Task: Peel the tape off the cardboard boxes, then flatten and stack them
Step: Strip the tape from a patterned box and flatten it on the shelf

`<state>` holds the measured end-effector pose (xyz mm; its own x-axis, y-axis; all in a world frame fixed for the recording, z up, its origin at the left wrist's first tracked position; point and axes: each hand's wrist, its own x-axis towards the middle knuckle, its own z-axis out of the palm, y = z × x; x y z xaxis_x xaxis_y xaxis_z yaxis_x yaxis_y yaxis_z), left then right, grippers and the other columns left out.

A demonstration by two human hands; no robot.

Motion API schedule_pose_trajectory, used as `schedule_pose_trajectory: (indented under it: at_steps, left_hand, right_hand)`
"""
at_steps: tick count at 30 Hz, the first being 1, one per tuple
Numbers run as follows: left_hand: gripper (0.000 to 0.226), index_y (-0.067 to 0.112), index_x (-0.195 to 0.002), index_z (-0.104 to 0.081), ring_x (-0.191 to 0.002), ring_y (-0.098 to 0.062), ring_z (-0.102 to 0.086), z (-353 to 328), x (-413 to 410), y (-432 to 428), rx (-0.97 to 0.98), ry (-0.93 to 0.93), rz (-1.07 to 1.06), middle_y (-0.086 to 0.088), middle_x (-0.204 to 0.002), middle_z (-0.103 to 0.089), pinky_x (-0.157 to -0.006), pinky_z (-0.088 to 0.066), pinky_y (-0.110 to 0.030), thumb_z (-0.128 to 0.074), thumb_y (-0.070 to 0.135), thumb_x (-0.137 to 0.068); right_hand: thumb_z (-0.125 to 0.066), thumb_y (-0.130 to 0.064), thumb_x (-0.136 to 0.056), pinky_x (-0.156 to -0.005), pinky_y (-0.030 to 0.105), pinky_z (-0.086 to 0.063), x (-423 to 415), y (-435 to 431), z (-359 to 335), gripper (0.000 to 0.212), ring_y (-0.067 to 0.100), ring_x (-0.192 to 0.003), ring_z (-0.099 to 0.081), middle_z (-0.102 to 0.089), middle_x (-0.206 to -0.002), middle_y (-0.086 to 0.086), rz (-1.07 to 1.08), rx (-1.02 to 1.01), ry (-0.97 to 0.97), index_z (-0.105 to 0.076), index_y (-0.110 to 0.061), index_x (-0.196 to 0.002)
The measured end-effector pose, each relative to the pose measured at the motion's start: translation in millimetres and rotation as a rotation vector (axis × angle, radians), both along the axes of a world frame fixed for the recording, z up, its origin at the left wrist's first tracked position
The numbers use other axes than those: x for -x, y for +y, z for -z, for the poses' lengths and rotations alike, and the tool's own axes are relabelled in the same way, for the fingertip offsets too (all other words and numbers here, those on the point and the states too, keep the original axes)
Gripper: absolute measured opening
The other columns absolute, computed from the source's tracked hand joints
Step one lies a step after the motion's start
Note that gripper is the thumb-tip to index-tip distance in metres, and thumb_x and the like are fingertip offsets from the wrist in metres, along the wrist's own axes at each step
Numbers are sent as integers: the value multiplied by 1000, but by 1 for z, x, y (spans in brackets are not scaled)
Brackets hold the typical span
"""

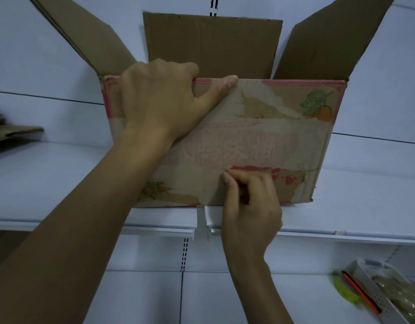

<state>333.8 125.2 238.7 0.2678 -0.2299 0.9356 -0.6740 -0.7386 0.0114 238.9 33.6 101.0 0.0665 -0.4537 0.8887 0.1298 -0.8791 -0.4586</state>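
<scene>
A brown cardboard box (283, 136) with faded pink print and orange-fruit drawings stands on a white shelf, its three top flaps up. My left hand (159, 101) grips the box's near top rim, fingers hooked inside and thumb lying along the edge. My right hand (250, 202) is at the lower middle of the front face, thumb and fingertips pinched on a strip of clear tape (213, 195) that runs down to the bottom edge. Torn patches show where the printed paper has come away.
The white shelf (61, 183) has a front lip just below the box. Flattened cardboard (12, 134) lies at the far left of the shelf. On a lower shelf at the bottom right sits a white perforated tray (379, 298) with an orange pen and a yellow-green item.
</scene>
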Motion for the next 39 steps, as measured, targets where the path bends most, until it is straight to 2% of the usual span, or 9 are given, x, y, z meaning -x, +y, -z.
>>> schedule_pose_trajectory:
  at_steps: [9, 14, 17, 21, 24, 27, 30, 35, 39]
  left_hand:
    - [75, 19, -70, -60, -58, -19, -44, 0, 0, 1, -6, -13, -59, 4, -53, -37, -49, -16, -28, -19, 80, -84]
    - [74, 19, -69, -59, -58, -19, -45, 1, 0, 0, -9, -17, -69, 4, -52, -35, -49, -16, -28, -20, 80, -83]
    - [73, 18, -71, -61, -58, -19, -44, 0, 1, 1, -1, -26, -76, 5, -52, -34, -47, -13, -26, -22, 79, -84]
    - [74, 18, -73, -63, -59, -18, -47, 0, 1, 0, 24, -49, -94, 2, -57, -45, -51, -20, -29, -22, 79, -84]
    - [69, 18, -76, -64, -62, -19, -51, 1, 1, 1, 45, -75, -51, 0, -64, -57, -56, -26, -30, -25, 73, -88]
    - [51, 18, -114, -62, -101, -23, -58, 11, 3, 6, 26, -139, 43, -6, -115, -64, -80, -35, -34, -31, 55, -96]
    - [58, 17, -144, -37, -139, -26, -29, 34, 19, 16, -108, -202, 98, -15, -152, -30, -112, -19, -45, -29, 50, -97]
    - [77, 16, -146, -35, -144, -28, -21, 35, 74, 46, -328, -207, 242, -13, -154, -26, -113, -23, -51, -25, 67, -89]
    - [67, 14, -138, -45, -125, -31, -49, 1, 100, 66, -280, -388, 30, -13, -139, -50, -97, -42, -44, -47, 59, -88]
  right_hand:
    - [-45, -25, -94, -54, 22, -34, 26, -15, 12, 8, 10, -68, -47, -49, -87, -8, -131, 399, 412, -45, -28, -87]
    - [-69, -41, -79, -62, 14, -43, 30, -12, 11, 42, 3, -83, -52, -48, -107, -14, -289, 160, 277, -49, -23, -111]
    - [-79, -31, -73, -59, 20, -46, 24, -9, 7, 54, 7, -79, -59, -54, -101, -21, -328, -7, 232, -48, -32, -117]
    - [-67, -30, -84, -54, 21, -45, 18, -7, 7, 5, 6, -76, -57, -56, -85, -16, -190, 104, 278, -64, -29, -88]
    - [-58, -30, -90, -57, 22, -44, 18, -10, 7, 18, 7, -81, -55, -50, -91, -15, -282, 91, 257, -60, -18, -76]
    - [-52, -27, -91, -71, 24, -44, 27, -10, -3, 15, 9, -86, -53, -55, -85, -16, -465, 42, 220, -56, -22, -78]
    - [-49, -29, -92, -73, 35, -45, 40, -2, -22, 14, 11, -83, -54, -57, -82, -14, -482, 59, 149, -55, -25, -81]
    - [-49, -23, -94, -63, 39, -43, 70, 15, -91, 10, 5, -68, -48, -49, -75, -20, -361, 270, -114, -52, -28, -86]
    - [-51, -14, -95, -61, 43, -47, 83, 30, -145, 6, 21, -62, -55, -53, -74, -11, -391, 430, -350, -54, -16, -91]
